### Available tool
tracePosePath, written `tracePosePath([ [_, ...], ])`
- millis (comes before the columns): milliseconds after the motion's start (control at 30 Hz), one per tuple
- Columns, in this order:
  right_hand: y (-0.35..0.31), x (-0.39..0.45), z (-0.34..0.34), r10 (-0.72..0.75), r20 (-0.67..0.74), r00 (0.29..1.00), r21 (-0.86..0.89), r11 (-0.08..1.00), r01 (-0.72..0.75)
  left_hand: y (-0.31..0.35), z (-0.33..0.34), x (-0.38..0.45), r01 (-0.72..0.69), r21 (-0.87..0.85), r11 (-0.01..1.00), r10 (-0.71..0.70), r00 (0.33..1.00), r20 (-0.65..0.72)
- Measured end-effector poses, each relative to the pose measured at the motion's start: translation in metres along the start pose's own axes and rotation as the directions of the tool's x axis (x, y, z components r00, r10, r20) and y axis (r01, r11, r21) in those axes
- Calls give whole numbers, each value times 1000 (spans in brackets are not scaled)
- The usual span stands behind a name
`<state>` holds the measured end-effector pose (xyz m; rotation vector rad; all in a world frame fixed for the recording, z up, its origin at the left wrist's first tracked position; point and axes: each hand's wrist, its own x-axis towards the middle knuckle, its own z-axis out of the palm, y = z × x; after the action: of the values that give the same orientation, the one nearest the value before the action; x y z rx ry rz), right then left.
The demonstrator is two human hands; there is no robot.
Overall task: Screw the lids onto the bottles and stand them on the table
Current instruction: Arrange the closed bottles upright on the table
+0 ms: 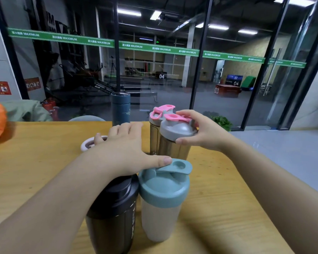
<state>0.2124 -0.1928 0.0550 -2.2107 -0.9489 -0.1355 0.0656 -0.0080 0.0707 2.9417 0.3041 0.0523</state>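
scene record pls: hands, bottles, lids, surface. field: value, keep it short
surface: wooden table
right hand: grips grey lid of amber bottle
left hand: open, fingers straight, reaching over black bottle
teal-lidded bottle: upright, lid on, beside the black one
second pink-capped bottle: upright, behind the amber one
dark blue flask: upright, far edge
pink ring object: partly hidden by left hand

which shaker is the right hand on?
The front grey-lidded, pink-capped shaker; the right hand grips its lid. Its twin stands behind, untouched by that hand.
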Motion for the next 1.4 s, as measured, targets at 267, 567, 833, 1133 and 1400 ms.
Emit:
tracePosePath([
  [267, 32, -16, -27, 127, -31, 991, -64, 990, -129, -3, 2, 4, -4, 2, 1000, 4, 1000, 25],
  [567, 45, -11, -42, 198, 43, 979, -41, 980, -196, -8, 4, 8, -12, -4, 1000, 12, 999, 30],
  [833, 41, -8, -40, 198, -15, 980, 4, 980, -198, -10, 5, 10, -16, -59, 998, 19, 998, 64],
  [1133, -18, 62, -16, -43, 6, 999, -439, 898, 42, -9, 5, 7, -14, -45, 999, 17, 997, 81],
  [1400, -23, 115, 0, 147, 257, 955, -593, 805, 36, -5, 2, 4, -12, -4, 1000, 12, 997, 79],
])
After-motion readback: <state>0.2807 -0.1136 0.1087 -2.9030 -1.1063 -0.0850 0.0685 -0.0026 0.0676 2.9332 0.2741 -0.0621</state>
